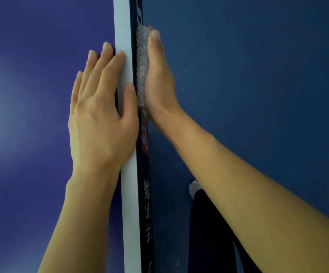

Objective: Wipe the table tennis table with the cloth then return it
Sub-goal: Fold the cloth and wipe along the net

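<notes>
My left hand (98,115) lies flat on the table top (32,95), thumb over its white edge (128,194), bracing me, I judge. At its three o'clock the cloth (141,75) sits against the dark side rail (145,213), pressed there by my right hand (159,81), flat and uncurled, at the cloth's three o'clock.

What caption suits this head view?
Wiping the table tennis table: right hand presses grey cloth to its side edge, left hand rests flat on top.

Table tennis hall or sports room. Left of frame: purple table tennis table (32,95) with white edge line (130,213); dark side apron (146,223) bearing printed characters. Right: blue sports floor (258,75).
</notes>
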